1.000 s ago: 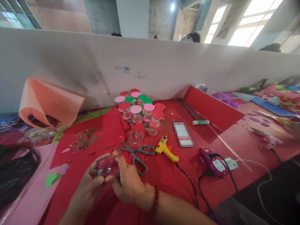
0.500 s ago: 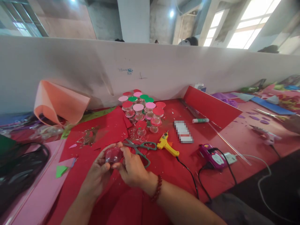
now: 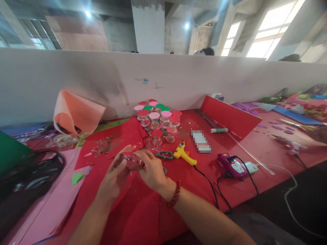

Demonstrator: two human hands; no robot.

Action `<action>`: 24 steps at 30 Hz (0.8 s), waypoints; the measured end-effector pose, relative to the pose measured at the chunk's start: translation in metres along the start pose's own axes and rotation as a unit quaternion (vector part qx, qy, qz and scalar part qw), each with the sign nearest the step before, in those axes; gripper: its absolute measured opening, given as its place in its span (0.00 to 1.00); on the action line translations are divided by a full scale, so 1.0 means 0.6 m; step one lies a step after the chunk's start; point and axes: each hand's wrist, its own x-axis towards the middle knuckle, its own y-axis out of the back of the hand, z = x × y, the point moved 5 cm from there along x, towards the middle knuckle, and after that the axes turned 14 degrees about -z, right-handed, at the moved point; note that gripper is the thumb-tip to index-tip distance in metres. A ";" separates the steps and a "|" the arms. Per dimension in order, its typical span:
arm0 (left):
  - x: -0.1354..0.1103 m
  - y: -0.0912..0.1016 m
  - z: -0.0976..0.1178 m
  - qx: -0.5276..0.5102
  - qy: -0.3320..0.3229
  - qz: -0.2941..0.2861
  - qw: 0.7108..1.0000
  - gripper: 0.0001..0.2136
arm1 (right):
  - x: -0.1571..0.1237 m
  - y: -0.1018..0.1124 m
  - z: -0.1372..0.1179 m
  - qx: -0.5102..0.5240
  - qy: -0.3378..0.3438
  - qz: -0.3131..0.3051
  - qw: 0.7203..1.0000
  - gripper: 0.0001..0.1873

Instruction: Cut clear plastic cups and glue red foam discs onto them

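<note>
Between my two hands is a small clear plastic cup [image 3: 130, 161] with a red disc on it, held above the red sheets. My left hand [image 3: 112, 178] is closed around its left side, thumb in front. The fingers of my right hand [image 3: 154, 173] pinch its right side; their tips are partly hidden. Scissors with green handles [image 3: 165, 155] lie just beyond my right hand, partly covered by it. To their right lies a yellow hot glue gun [image 3: 185, 154]. Several clear cups with red, pink and green discs [image 3: 154, 115] stand grouped behind.
A white partition [image 3: 102, 75] borders the table's back. To the right lie a masked flat object [image 3: 201, 141], a glue stick [image 3: 219, 130], a folded red board [image 3: 230, 117] and a purple box [image 3: 231, 166] with cables. Peach foam sheet [image 3: 79, 112] and a black bag [image 3: 33, 180] are left.
The cup has been turned: its clear rounded face was towards me, and now the red disc is at its top. The view has shifted slightly, and both hands still hold the cup.
</note>
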 end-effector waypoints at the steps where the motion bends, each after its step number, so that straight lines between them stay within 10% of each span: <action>1: 0.000 -0.003 -0.002 -0.018 0.013 -0.012 1.000 0.23 | 0.000 0.001 0.002 -0.002 0.007 0.014 1.000 0.18; 24: 0.005 0.034 -0.017 -0.044 0.030 0.075 0.996 0.11 | -0.002 -0.011 -0.013 -0.018 0.027 -0.023 0.999 0.26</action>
